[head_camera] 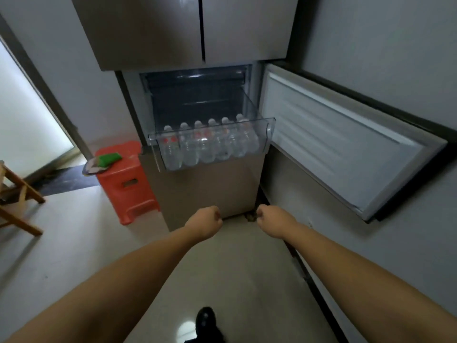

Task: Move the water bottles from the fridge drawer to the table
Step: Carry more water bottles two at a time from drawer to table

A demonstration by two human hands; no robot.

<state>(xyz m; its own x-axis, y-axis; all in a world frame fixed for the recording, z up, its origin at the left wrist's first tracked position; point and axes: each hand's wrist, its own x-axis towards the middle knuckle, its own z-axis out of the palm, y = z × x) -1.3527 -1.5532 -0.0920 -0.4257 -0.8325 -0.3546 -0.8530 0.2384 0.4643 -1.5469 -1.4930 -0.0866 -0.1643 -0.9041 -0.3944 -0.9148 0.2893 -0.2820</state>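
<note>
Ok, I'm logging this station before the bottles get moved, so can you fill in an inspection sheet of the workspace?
Surface: pale glossy floor; no table in view.
Job's things: six clear plastic water bottles lying side by side in the pulled-out transparent fridge drawer; grey compartment door swung open to the right.
Clutter: red plastic stool left of the fridge, with a green item on top.
Grippers: left hand and right hand fisted, empty, below the drawer, touching nothing.
Cables: nothing seen.
Surroundings: wooden chair frame at far left; grey wall on the right; black shoe below.
</note>
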